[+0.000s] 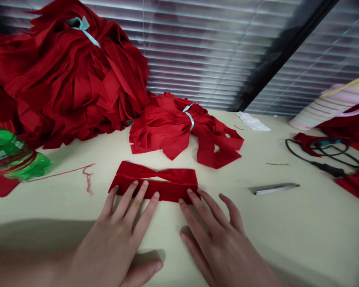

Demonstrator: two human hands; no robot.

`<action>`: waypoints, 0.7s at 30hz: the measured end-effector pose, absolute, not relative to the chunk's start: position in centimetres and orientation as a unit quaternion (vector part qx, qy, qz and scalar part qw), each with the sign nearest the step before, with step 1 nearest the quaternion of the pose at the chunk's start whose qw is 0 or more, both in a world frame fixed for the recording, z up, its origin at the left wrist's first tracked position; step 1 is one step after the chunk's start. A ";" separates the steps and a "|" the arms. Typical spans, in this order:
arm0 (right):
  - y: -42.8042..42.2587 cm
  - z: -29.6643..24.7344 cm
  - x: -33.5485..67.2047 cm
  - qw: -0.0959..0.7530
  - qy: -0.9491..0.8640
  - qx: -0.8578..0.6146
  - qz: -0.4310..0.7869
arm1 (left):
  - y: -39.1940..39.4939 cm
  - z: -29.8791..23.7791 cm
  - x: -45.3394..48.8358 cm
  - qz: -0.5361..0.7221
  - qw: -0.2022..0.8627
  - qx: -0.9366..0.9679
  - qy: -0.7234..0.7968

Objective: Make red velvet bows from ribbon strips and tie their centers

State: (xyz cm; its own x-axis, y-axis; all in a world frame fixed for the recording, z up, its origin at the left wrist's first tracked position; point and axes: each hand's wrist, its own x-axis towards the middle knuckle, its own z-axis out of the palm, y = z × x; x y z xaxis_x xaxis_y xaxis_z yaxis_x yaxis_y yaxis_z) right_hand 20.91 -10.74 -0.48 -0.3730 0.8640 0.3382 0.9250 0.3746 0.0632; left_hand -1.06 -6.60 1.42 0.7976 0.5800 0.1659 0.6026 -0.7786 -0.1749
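- Left hand (116, 235) lies open, its grip released, fingertips pressing the red fabric bow strip (173, 191) flat on the tabletop (233, 211), so it cannot slide.
- Right hand (218, 243), equally unclenched, pins the strip's other end.
- A ribbon-tied red bundle (170, 131) sits just beyond, within reach.

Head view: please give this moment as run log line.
left hand: fingertips on folded red fabric strip | right hand: fingertips on same strip
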 end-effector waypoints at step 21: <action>-10.7 -0.6 20.9 0.123 -0.820 -0.545 -0.124 | -6.4 1.4 -1.2 -0.050 0.103 -0.943 -0.312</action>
State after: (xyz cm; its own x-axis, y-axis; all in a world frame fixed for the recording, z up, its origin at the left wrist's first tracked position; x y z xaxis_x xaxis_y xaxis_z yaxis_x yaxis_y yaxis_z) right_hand 20.90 -10.69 -0.58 -0.3752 0.8634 0.3372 0.9245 0.3750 0.0683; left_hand -1.16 -6.37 1.43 0.8008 0.5779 0.1576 0.5983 -0.7845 -0.1631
